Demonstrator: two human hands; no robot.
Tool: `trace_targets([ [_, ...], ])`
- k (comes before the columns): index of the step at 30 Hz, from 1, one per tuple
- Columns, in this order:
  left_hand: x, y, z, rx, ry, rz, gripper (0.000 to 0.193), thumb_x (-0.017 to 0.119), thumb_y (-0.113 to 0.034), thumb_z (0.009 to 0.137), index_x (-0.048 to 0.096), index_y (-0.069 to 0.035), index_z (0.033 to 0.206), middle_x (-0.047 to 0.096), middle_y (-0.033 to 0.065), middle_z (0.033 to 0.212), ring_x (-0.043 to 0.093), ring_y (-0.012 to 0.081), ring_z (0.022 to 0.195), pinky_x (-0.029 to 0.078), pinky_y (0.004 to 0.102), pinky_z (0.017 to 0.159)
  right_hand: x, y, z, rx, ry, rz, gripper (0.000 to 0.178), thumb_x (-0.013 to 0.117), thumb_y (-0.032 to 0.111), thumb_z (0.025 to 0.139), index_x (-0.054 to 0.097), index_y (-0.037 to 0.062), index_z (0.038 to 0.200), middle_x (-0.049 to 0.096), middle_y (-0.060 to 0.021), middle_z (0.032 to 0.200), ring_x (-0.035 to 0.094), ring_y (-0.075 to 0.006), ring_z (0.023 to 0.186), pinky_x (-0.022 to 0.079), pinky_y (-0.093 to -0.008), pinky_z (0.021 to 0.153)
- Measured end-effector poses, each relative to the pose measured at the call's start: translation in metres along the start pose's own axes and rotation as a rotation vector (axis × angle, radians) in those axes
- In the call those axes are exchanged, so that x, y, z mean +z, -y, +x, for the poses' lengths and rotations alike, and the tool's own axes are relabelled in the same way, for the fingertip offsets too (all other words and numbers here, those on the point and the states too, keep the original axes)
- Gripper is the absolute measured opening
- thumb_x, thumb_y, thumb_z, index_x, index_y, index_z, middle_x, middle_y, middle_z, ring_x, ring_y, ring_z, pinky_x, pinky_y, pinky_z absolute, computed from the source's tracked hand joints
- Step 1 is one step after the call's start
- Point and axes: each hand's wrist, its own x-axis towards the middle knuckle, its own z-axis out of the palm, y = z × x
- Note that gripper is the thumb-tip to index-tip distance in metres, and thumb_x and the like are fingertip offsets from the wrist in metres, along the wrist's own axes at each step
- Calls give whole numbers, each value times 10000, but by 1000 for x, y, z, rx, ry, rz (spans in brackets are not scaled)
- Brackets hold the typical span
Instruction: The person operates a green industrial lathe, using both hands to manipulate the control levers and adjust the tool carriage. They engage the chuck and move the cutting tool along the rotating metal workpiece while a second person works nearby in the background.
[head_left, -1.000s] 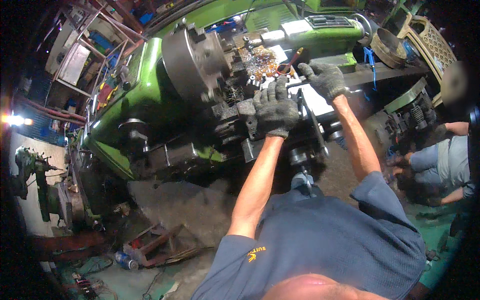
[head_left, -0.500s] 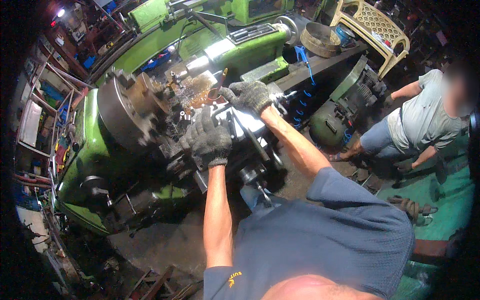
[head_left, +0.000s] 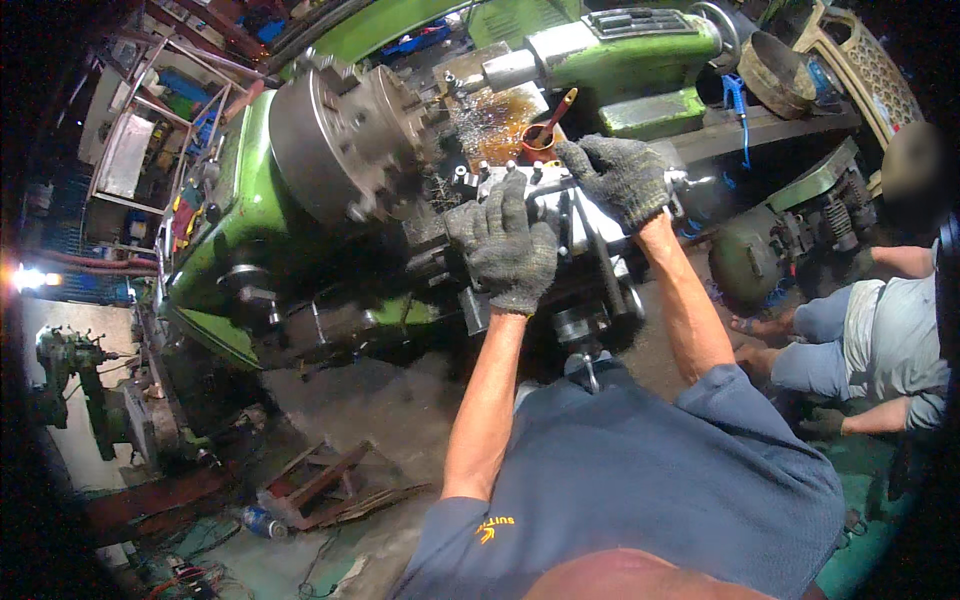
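Observation:
A green lathe with a large dark chuck (head_left: 335,140) fills the upper middle. Dark knitted gloves cover both my hands. My left hand (head_left: 508,245) lies over the near side of the bolted tool post (head_left: 548,182), fingers stretched apart toward its bolt heads. Across the far right of the tool post is my right hand (head_left: 622,182), beside a dark lever bar (head_left: 597,240). Its fingertips point left and are partly hidden, so its grip cannot be made out. Just beyond it stands a small red-brown cup (head_left: 538,152) with a brush (head_left: 558,112) in it.
The green tailstock (head_left: 635,65) is at the back right, near a blue air gun (head_left: 735,95) and a round metal pan (head_left: 775,80). A green compressor (head_left: 745,250) stands to the right, with another person (head_left: 890,330) close by. Metal scraps (head_left: 330,485) lie on the floor.
The view has swung left, so the scene sits further right, and the red-brown cup shows more fully. Both hands remain at the tool post. The left fingers appear more stretched out.

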Motion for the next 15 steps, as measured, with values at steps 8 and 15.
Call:
trace_targets([
  [8,-8,3,1,-10,138,-13,738,664,-223,775,443,-75,1464,528,156,1416,505,353,1263,311,543,1123,-3,5,3,58,-14,17,361,635,478,937,758,151,852,654,-141,678,652,-328,589,482,-439,527],
  [15,-20,15,9,83,216,-142,758,727,-318,797,458,-39,1448,545,181,1375,519,347,1260,301,546,1125,0,10,-1,93,-126,100,305,640,385,964,748,111,883,698,-88,721,672,-264,599,512,-384,560],
])
